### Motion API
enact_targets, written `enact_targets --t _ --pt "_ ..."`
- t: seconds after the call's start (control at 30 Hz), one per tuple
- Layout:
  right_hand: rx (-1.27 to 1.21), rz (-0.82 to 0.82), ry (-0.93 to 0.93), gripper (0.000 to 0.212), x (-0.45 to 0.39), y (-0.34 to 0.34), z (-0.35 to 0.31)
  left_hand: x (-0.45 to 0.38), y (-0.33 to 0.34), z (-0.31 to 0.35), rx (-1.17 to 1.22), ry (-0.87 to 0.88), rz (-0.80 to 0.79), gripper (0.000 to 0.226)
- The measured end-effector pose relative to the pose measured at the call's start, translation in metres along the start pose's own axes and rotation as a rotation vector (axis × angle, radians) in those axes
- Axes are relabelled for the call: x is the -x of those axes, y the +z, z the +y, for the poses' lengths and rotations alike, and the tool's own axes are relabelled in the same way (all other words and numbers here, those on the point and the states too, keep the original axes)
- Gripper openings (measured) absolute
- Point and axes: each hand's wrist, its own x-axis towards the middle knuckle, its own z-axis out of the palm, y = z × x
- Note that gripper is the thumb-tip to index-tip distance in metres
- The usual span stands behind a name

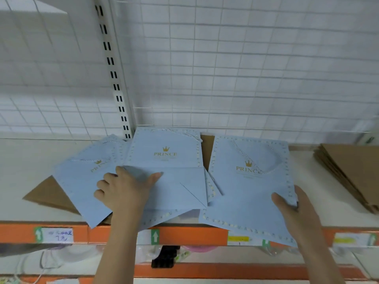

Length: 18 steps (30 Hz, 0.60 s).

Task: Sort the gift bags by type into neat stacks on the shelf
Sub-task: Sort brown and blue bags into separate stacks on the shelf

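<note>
Several flat light-blue gift bags printed "PRINCE" with a gold crown lie spread on the white shelf (26, 160). The middle blue bag (166, 154) lies folded, with its lower flap under my left hand (123, 189), whose fingers curl round the flap's edge. The left blue bag (80, 181) lies tilted beneath it. The right blue bag (248, 191) overhangs the shelf's front edge; my right hand (295, 210) grips its right edge, thumb on top. Brown paper bags peek out under the blue ones: one at the left (47, 193), one at the back (207, 148).
A stack of flat brown paper bags (348, 171) lies at the right end of the shelf. A white wire grid (246, 68) backs the shelf, with a slotted upright (114, 74). The orange front rail (190, 234) carries price labels. Goods show on the shelf below.
</note>
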Motion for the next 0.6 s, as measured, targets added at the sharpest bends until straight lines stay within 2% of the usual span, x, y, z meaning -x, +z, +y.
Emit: enact_targets --t 0.1,0.23,0.4,0.6 --pt "-0.019 0.007 -0.001 0.037 0.002 -0.001 -0.002 0.005 0.002 0.003 -0.042 -0.022 -0.030 0.092" --pt "-0.031 0.007 -0.019 0.038 0.005 -0.002 -0.006 0.009 -0.003 0.009 0.042 0.005 0.036 0.094" --pt "-0.046 0.006 -0.015 0.037 0.010 -0.003 -0.008 0.008 -0.017 0.021 0.398 0.044 -0.128 0.109" --pt "-0.056 0.016 -0.047 0.042 0.009 -0.024 -0.005 0.037 -0.010 0.040 0.712 0.105 -0.250 0.055"
